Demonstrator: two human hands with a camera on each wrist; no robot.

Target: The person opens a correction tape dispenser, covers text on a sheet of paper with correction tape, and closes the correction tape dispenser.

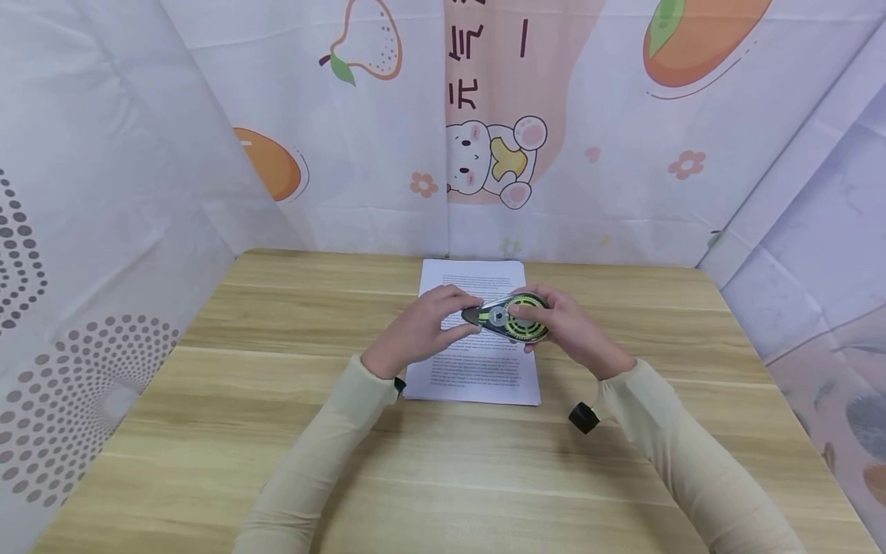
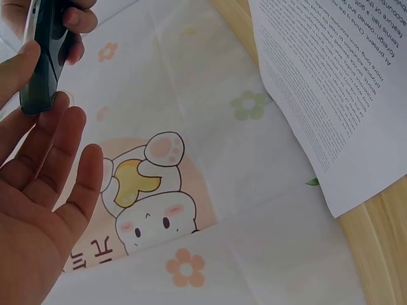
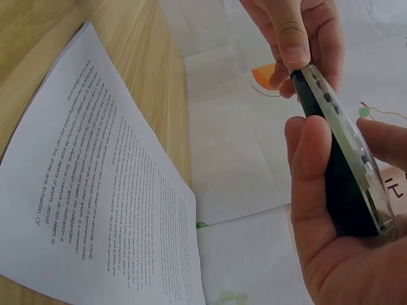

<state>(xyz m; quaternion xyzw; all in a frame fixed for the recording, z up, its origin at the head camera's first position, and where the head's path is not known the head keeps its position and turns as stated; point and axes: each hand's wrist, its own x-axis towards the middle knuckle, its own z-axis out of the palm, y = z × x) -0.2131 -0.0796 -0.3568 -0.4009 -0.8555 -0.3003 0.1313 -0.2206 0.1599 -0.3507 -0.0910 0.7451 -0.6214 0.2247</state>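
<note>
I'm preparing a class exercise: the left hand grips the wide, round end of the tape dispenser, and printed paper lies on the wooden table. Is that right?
Not quite: the head view shows the right hand gripping the wide end of the tape dispenser; the left hand holds its narrow tip. Printed paper does lie on the wooden table.

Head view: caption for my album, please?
Left hand and right hand hold a correction tape above printed paper on a wooden table.

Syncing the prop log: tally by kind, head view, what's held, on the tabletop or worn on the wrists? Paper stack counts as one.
Correction tape dispenser: 1
Stack of printed sheets: 1
Black wrist devices: 2
Total: 4
</note>
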